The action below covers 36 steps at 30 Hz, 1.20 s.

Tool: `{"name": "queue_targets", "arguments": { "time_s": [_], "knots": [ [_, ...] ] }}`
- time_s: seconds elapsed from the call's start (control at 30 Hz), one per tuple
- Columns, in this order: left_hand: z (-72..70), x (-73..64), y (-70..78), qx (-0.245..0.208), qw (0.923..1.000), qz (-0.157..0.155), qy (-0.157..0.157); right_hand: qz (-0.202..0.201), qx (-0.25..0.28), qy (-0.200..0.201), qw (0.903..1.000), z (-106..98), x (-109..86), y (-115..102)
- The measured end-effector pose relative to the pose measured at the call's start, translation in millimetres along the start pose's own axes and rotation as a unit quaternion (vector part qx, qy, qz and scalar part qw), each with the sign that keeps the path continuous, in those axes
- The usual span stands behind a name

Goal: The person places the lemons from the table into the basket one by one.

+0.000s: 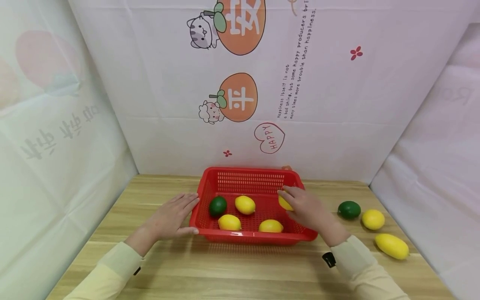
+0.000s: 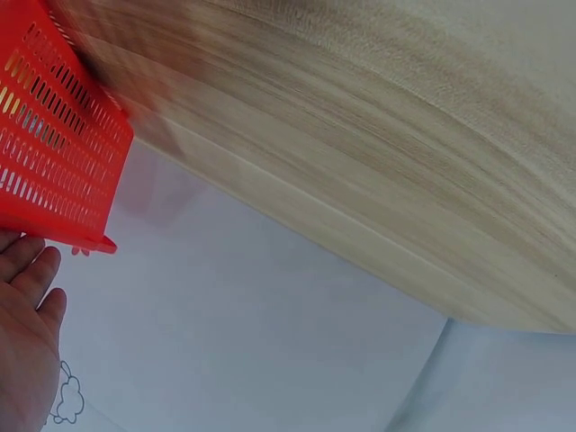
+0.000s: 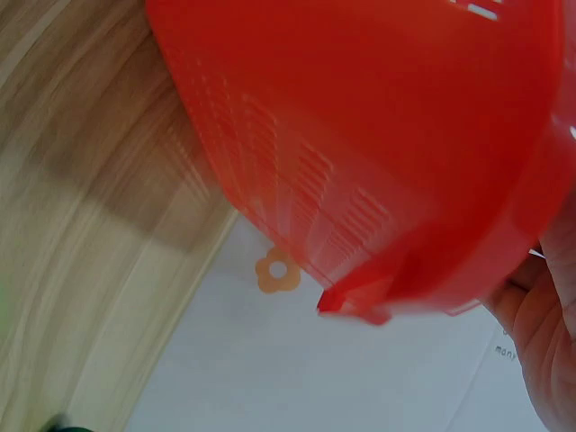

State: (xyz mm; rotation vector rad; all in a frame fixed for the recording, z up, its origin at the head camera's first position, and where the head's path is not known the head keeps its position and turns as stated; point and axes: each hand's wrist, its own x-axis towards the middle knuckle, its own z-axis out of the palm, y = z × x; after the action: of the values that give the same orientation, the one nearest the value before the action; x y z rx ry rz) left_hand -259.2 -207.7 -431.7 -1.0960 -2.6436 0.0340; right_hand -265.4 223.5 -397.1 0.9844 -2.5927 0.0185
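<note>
1. A red basket [image 1: 243, 236] is set on the wooden worktop [image 1: 240, 275], its long axis run from left to right across the front of the body, with one of the hands placed at each end.
2. The left hand [image 1: 173, 217] is laid against the basket's left end, fingers extended along the side and thumb rested at the near left corner; nothing is gripped by it.
3. The right hand [image 1: 307, 209] is reached over the basket's right end, and its fingers are curled round a held lemon [image 1: 283, 203], which is largely covered by them.
4. That lemon is located inside the rim at the right end, directly under the right hand and well apart from the left. Whether it is touching the basket floor cannot be told, since it is hidden by the basket wall in the right wrist view.
5. In the basket, a dark green fruit [image 1: 217, 206] is seen at the left, with three yellow lemons [image 1: 245, 205] spread towards the middle and near side.
6. Outside, right of the basket, another green fruit [image 1: 349, 210], a round yellow fruit [image 1: 373, 219] and an elongated yellow fruit [image 1: 391, 246] are placed, nearer to the right hand.
</note>
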Motion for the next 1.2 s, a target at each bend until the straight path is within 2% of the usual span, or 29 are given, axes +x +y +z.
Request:
{"name": "queue_targets", "arguments": {
  "time_s": [0.3, 0.7, 1.2],
  "knots": [
    [1.6, 0.6, 0.2, -0.003, 1.0000, 0.000, 0.005, 0.043, 0.006, -0.045, 0.9980, 8.6, 2.6, -7.0],
    [-0.8, 1.0, 1.5, 0.000, 0.9999, -0.008, -0.014, 0.082, 0.041, -0.108, 0.9899, 13.4, 3.7, -8.9],
    [-1.0, 0.4, 1.1, -0.003, 0.9999, -0.008, -0.014, 0.086, 0.052, -0.123, 0.9873, 14.9, 6.1, -11.4]
  ]
}}
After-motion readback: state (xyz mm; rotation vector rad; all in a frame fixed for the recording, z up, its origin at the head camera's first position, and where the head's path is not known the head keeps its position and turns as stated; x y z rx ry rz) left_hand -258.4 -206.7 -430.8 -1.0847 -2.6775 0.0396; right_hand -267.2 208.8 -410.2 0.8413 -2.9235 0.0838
